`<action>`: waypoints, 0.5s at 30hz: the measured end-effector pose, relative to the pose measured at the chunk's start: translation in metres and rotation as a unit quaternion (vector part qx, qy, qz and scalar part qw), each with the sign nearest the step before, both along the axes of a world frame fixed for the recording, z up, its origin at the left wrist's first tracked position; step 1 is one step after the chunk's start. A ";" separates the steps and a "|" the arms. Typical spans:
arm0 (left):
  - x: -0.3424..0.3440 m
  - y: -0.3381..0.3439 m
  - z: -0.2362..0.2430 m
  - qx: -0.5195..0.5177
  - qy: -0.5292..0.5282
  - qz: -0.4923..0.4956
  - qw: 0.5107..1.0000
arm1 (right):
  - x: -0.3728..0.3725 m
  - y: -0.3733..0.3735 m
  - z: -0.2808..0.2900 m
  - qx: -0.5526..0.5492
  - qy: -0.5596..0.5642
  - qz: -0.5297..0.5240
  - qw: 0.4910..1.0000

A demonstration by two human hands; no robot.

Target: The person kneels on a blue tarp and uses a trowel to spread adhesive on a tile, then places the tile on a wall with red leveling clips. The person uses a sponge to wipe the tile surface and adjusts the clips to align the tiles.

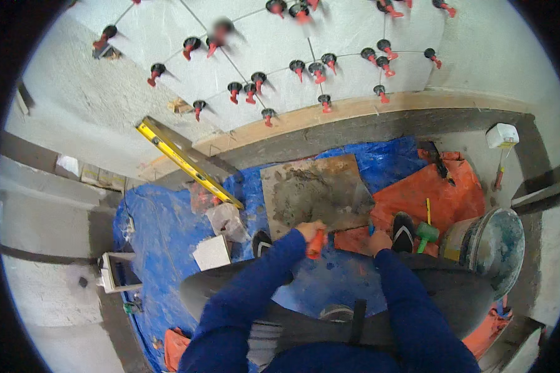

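My left hand (311, 231) is closed round a tool with a red-orange handle (316, 244); the working end of this tool is hard to make out. To its right, my right hand (380, 241) is closed too, and a small blue piece (371, 227) shows at its fingers; what kind of thing it belongs to cannot be told. Both hands are at the near edge of a grey-brown, mortar-smeared board or tile (314, 189), which lies flat on the floor between and beyond my shoes.
Blue sheeting (162, 224) and orange sheeting (429, 193) cover the floor. A yellow spirit level (186, 161) leans at the left. At right are a green mallet (426, 234) and a bucket (499, 248). Wall tiles (348, 37) ahead carry several red-and-black levelling clips (317, 73).
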State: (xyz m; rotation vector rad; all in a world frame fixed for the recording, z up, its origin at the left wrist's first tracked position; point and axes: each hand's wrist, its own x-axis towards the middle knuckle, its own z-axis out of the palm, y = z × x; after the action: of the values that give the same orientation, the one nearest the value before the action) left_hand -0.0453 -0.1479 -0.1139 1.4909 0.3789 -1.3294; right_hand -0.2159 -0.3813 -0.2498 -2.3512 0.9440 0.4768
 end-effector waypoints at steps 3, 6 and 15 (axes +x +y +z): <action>0.040 0.042 0.065 -0.007 -0.014 -0.152 0.988 | 0.002 -0.013 0.002 0.026 -0.027 0.025 0.999; 0.050 0.066 0.103 0.060 -0.092 -0.163 0.981 | 0.004 -0.010 0.039 0.033 -0.122 0.025 0.992; 0.054 0.068 0.093 0.048 -0.113 -0.140 0.982 | 0.063 0.031 0.132 0.002 -0.240 0.117 0.964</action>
State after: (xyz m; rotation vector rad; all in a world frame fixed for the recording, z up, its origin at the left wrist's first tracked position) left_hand 0.0088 -0.0798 -0.0207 1.8065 0.0888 -1.3546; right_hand -0.1534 -0.3501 -0.1183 -2.4221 0.4416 -0.0155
